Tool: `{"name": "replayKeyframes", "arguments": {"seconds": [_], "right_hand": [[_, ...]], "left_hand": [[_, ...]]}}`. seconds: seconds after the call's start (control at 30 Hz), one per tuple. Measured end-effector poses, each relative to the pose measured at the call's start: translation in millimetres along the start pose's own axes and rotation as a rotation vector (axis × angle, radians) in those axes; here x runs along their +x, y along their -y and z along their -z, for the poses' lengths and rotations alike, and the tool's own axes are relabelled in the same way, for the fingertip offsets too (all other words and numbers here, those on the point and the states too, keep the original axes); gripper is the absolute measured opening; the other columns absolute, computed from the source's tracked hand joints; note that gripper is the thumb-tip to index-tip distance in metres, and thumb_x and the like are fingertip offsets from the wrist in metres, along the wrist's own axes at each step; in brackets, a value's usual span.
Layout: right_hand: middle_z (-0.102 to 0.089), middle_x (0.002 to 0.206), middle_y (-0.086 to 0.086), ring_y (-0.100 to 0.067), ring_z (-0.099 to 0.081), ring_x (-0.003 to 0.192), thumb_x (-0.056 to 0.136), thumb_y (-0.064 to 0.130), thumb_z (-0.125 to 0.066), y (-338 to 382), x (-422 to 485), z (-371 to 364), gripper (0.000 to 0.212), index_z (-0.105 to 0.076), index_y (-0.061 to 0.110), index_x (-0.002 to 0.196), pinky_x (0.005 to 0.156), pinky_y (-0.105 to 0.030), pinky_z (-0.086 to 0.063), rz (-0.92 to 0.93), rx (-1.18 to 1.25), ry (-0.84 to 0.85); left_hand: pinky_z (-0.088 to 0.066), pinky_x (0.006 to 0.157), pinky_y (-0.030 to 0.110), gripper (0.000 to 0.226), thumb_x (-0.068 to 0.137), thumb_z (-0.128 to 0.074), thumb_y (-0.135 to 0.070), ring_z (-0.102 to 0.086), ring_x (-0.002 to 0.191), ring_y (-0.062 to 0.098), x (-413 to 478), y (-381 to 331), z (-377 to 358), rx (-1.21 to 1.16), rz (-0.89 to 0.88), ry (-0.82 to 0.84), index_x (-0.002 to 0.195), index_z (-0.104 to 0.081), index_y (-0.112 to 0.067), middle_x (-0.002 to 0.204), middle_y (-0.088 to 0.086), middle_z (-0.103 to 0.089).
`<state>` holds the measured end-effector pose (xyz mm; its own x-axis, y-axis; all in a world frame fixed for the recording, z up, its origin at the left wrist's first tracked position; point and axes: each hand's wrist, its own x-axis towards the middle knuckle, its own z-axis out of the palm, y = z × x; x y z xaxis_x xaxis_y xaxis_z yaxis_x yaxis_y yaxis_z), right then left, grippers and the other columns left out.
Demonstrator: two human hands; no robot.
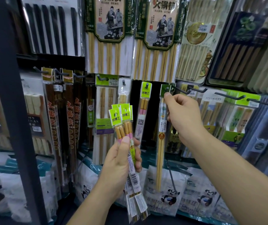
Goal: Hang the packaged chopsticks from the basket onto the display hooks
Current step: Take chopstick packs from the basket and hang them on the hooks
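1. Shop shelving filled the view: a dark display wall [152, 111] hung thick with chopstick packs. Big green-bordered sets [109, 38] ran along the top row, with slimmer packs on prongs below.
2. The left hand [122, 159] gripped a bundle of packs [124, 120], fingers curled round the middle and thumb pressed on the front. It stood upright just beside the wall, probably as stock at the ready (the basket itself was out of view).
3. The right hand [183, 117] pinched the green header of a single slim pack [161, 143] between thumb and forefinger. Holding it by the top made sense, since that is where the hanging hole sits.
4. That slim pack hung straight down: a clear sleeve over pale bamboo sticks with a round red-and-gold sticker midway.
5. The bundled packs had lime header cards, tan sticks banded in pink, and white barcode labels low down.
6. The hook [167, 88] showed at the slim pack's header, so the pack seemed threaded on, or nearly.
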<state>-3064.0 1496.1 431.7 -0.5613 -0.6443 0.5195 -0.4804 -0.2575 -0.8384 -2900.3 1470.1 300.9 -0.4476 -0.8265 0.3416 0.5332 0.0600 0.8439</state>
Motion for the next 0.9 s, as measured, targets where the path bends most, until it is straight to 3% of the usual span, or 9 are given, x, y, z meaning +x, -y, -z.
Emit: {"name": "replayKeyframes", "arguments": {"seconds": [0.2,0.3,0.37,0.43,0.53,0.6,0.7,0.83,0.9], "right_hand": [[-0.058,0.071,0.004,-0.026,-0.068,0.079,0.098,0.047,-0.060,-11.6,-4.1,-0.4,0.034,-0.065,0.015,0.086,0.076,-0.040,-0.055,0.004,-0.080,-0.029],[-0.054,0.069,0.010,-0.003,-0.055,0.063,0.096,0.044,-0.064,-18.9,-17.6,-0.1,0.030,-0.060,0.017,0.084,0.065,-0.030,-0.047,-0.027,-0.124,-0.046],[-0.052,0.057,0.014,0.001,-0.047,0.049,0.096,0.041,-0.066,-16.4,-31.0,-1.6,0.030,-0.061,0.016,0.080,0.057,-0.021,-0.041,-0.034,-0.113,0.027],[-0.061,0.059,0.006,0.000,-0.048,0.048,0.093,0.041,-0.069,-8.3,-46.3,-5.6,0.030,-0.067,0.015,0.079,0.049,-0.017,-0.043,-0.011,-0.048,0.201],[-0.071,0.078,-0.008,-0.006,-0.059,0.062,0.086,0.038,-0.078,3.3,-63.2,-14.1,0.022,-0.071,0.017,0.084,0.061,-0.028,-0.055,0.023,0.017,0.403],[-0.069,0.076,-0.007,-0.010,-0.060,0.066,0.080,0.034,-0.083,6.1,-66.5,-17.7,0.025,-0.069,0.015,0.086,0.065,-0.033,-0.057,0.005,0.035,0.419],[-0.067,0.076,-0.004,-0.011,-0.061,0.067,0.077,0.030,-0.087,5.6,-64.5,-17.0,0.029,-0.069,0.012,0.089,0.060,-0.025,-0.055,-0.051,0.062,0.443],[-0.070,0.089,-0.019,-0.013,-0.063,0.066,0.079,0.027,-0.086,4.2,-63.1,-14.9,0.030,-0.070,0.011,0.098,0.056,-0.021,-0.051,-0.102,0.085,0.530],[-0.069,0.091,-0.021,-0.016,-0.063,0.064,0.080,0.023,-0.085,4.4,-62.5,-15.1,0.029,-0.069,0.010,0.101,0.053,-0.023,-0.052,-0.117,0.102,0.545]], "left_hand": [[-0.052,0.057,0.032,0.057,0.077,-0.074,-0.072,-0.057,0.060,0.018,-0.8,-3.3,0.7,-0.039,0.029,0.019,0.096,-0.070,-0.019,0.076,0.007,-0.060],[-0.054,0.056,0.032,0.054,0.073,-0.079,-0.071,-0.059,0.059,0.017,-1.0,-4.2,0.7,-0.056,0.036,0.027,0.091,-0.072,-0.021,0.075,0.006,-0.062],[-0.054,0.053,0.032,0.053,0.068,-0.084,-0.070,-0.061,0.056,0.018,-1.0,-4.6,0.1,-0.059,0.042,0.024,0.086,-0.072,-0.022,0.073,0.007,-0.064],[-0.054,0.051,0.032,0.052,0.064,-0.088,-0.069,-0.062,0.054,0.018,-1.2,-4.9,-1.4,-0.045,0.033,0.015,0.081,-0.073,-0.023,0.070,0.007,-0.064],[-0.055,0.047,0.032,0.054,0.060,-0.090,-0.068,-0.063,0.051,0.019,-1.9,-6.6,-3.1,-0.014,-0.005,0.000,0.086,-0.073,-0.024,0.068,0.006,-0.066],[-0.055,0.046,0.032,0.059,0.058,-0.091,-0.069,-0.064,0.049,0.020,-2.4,-8.5,-2.8,0.008,-0.033,-0.010,0.092,-0.072,-0.023,0.067,0.005,-0.067],[-0.056,0.046,0.033,0.059,0.060,-0.089,-0.070,-0.065,0.050,0.020,-3.6,-11.7,-2.2,0.076,-0.082,-0.002,0.097,-0.071,-0.027,0.068,0.003,-0.069],[-0.061,0.057,0.033,0.052,0.071,-0.084,-0.065,-0.077,0.075,0.020,-4.3,-16.6,-2.5,0.161,-0.168,0.010,0.111,-0.072,-0.034,0.094,0.001,-0.079],[-0.060,0.052,0.035,0.056,0.068,-0.085,-0.068,-0.075,0.071,0.019,-5.2,-18.4,-3.1,0.154,-0.145,-0.007,0.112,-0.072,-0.036,0.094,0.003,-0.079]]}}
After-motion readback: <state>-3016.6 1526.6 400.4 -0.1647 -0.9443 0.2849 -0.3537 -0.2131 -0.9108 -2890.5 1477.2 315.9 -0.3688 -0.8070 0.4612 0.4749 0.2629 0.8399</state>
